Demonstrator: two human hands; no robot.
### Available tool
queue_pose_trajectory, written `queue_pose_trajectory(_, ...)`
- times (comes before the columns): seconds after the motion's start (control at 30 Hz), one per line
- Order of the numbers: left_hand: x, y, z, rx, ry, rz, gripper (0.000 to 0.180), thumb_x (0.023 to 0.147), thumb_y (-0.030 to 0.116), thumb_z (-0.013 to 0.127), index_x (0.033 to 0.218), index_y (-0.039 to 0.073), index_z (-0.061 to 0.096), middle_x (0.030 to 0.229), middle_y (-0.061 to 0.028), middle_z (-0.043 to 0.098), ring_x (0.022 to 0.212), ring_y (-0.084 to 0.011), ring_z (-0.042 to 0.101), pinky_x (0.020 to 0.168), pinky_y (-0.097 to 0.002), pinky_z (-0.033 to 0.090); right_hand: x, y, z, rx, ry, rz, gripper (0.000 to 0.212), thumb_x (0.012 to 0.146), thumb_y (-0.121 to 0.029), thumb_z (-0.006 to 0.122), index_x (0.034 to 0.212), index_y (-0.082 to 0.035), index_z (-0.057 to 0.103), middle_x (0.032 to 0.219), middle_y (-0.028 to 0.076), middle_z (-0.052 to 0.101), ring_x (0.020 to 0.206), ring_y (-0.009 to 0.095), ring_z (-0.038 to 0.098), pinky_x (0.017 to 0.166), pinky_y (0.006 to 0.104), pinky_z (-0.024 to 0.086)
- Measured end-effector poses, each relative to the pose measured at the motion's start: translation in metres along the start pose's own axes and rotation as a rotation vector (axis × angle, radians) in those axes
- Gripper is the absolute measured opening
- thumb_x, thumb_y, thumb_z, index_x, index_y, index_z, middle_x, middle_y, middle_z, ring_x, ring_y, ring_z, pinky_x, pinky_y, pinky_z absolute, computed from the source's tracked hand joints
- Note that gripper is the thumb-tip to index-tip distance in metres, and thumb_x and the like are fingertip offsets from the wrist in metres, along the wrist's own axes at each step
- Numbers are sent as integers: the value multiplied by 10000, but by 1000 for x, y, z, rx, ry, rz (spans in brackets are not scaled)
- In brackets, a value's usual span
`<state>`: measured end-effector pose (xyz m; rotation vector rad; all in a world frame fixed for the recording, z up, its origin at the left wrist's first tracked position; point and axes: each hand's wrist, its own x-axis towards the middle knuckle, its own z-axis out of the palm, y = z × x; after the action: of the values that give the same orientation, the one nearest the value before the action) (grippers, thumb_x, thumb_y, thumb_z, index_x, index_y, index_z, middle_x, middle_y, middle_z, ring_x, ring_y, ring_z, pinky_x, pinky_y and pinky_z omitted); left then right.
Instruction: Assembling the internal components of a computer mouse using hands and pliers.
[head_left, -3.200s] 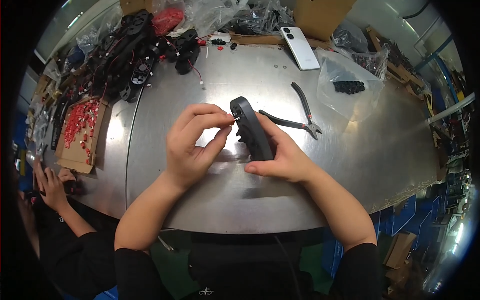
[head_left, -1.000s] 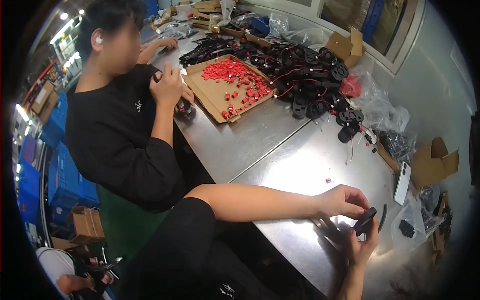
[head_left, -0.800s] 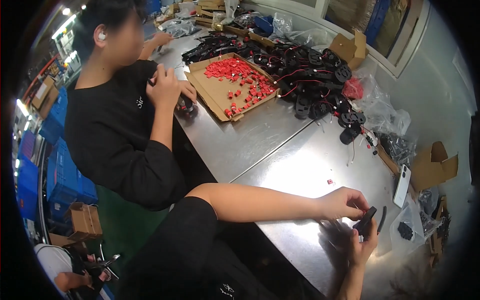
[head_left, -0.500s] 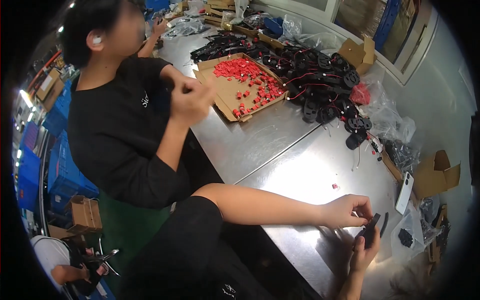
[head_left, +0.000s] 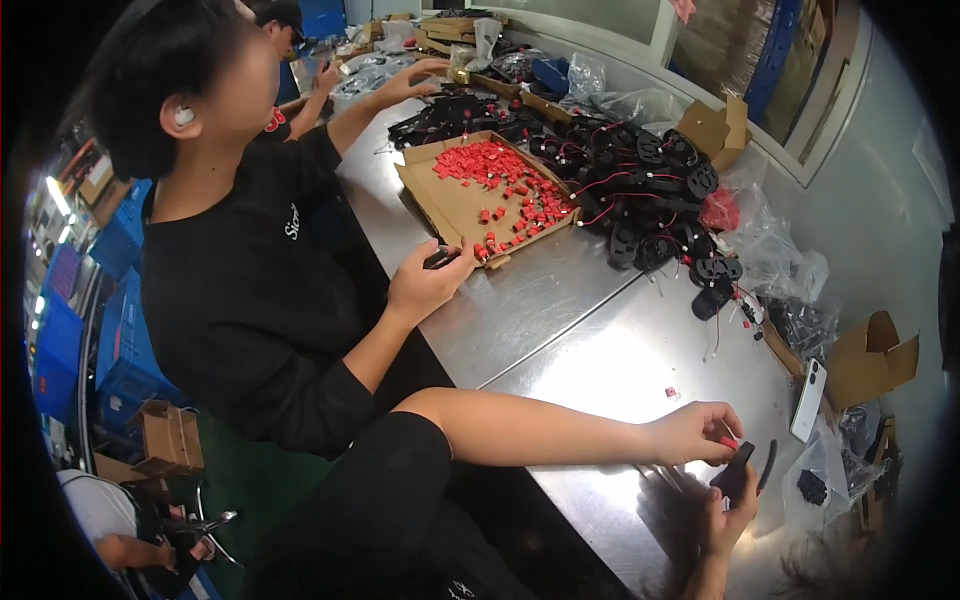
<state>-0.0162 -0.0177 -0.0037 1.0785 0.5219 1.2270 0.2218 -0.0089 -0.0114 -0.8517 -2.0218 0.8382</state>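
Note:
My left hand pinches a small red part between thumb and fingertips. The red part touches, or is right at, the upper end of a black plastic part. Gripped from below, that black part sits in my right hand, thumb against its side. A thin, curved dark strip stands just beside it; whether it belongs to the same part I cannot tell. On the metal table, beyond my left hand, lies a small red-and-white piece.
A cardboard tray holds many small red parts. Behind it sprawls a heap of black plastic parts with red wires. A white phone and plastic bags lie at right. At left, a co-worker holds a dark piece.
A red part now shows at my left fingertips, against the black part. The co-worker's nearer hand has lowered beside the tray with a dark piece; their other arm reaches toward the back.

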Motion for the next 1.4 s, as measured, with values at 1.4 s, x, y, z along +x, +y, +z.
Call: queue_pose_trajectory(1.4, -2, 15, -13, -182, 175, -385, 327, 1014, 156, 700, 1310, 18, 680, 1202, -108, 737, 1048, -209, 743, 909, -395, 639, 22, -48, -2, -321, -41, -67, 782, 745, -267, 881, 1447, -57, 607, 1104, 175, 709, 970, 353, 708, 894, 401, 557)
